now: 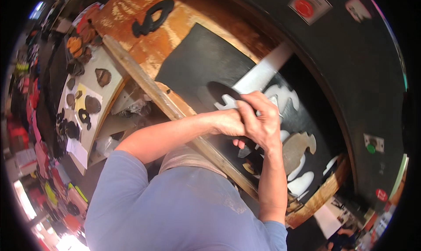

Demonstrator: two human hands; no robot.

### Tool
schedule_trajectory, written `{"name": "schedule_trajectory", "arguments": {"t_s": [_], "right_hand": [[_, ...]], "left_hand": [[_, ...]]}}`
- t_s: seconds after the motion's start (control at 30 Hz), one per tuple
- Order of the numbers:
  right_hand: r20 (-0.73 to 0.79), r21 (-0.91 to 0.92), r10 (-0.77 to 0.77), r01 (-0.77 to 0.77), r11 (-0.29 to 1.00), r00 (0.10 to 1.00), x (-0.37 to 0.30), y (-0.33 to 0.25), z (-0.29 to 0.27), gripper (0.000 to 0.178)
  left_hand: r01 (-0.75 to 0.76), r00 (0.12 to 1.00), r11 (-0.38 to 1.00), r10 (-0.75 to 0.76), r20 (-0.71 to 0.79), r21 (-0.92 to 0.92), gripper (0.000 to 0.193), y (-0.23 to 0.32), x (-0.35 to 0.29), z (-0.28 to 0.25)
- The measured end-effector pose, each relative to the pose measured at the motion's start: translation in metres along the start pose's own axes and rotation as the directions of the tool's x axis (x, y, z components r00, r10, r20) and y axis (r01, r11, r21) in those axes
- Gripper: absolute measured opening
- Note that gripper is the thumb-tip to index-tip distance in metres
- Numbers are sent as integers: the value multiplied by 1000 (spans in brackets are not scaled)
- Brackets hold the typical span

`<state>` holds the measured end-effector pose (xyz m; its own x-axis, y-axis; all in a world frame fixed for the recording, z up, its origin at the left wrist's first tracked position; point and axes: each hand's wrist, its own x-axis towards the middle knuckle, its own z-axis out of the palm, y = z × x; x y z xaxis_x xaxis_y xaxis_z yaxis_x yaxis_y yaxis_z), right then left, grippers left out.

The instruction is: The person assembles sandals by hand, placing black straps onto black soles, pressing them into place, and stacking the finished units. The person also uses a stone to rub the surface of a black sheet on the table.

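Observation:
My left hand [231, 122] and my right hand [264, 115] meet over the dark work surface, the right one overlapping the left. The right hand's fingers are bent and closed at the edge of a white flat piece with notches [225, 103]. Behind it shows a dark, rounded flat piece [218, 89]; whether the two are joined I cannot tell. The left hand's fingertips curl below the right hand, and what they grip is mostly hidden. A black sheet [193, 60] lies just beyond. White scalloped cut-out pieces [287, 96] and a greyish-brown shaped piece [299, 152] lie to the right.
A wooden rail [144, 82] runs diagonally in front of me. A pale blurred bar [264, 69] spans the work surface. A black looped object [155, 17] rests on the worn wooden board. At left, a side table [98, 66] holds dark pieces. A dark panel has a red button [304, 7].

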<state>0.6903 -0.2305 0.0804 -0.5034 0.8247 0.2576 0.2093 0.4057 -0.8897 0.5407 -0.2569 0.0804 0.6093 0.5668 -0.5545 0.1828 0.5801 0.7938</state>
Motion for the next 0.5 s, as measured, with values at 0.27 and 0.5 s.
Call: {"name": "schedule_trajectory", "arguments": {"t_s": [0.27, 0.5], "right_hand": [[-249, 507, 656, -481, 715, 713, -12, 44, -4, 20], [-367, 394, 622, -490, 778, 692, -8, 45, 13, 16]], "left_hand": [[-243, 444, 906, 422, -790, 347, 28, -6, -101, -203], [481, 163, 616, 636, -754, 624, 38, -19, -116, -386]]}}
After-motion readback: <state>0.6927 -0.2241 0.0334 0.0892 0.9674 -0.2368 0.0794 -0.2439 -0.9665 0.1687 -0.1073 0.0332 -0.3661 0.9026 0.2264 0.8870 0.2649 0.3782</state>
